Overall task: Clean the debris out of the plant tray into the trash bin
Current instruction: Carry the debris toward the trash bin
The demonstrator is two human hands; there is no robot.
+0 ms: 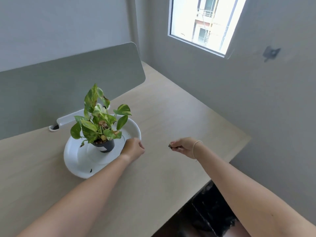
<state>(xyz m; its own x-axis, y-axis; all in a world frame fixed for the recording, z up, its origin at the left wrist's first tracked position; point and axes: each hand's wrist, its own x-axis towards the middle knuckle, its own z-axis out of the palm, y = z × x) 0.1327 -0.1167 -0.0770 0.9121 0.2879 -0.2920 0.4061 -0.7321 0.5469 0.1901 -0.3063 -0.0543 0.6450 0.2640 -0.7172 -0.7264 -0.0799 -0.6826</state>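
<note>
While the left hand (132,147) curls on the round white tray's (75,161) rim, the right hand's (182,145) grip pinches dark crumbly debris (169,146).

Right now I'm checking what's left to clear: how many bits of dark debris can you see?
2. One dark bit lies on the white tray's near rim; another dark clump is pinched in the right hand. The plant may hide more.
</note>
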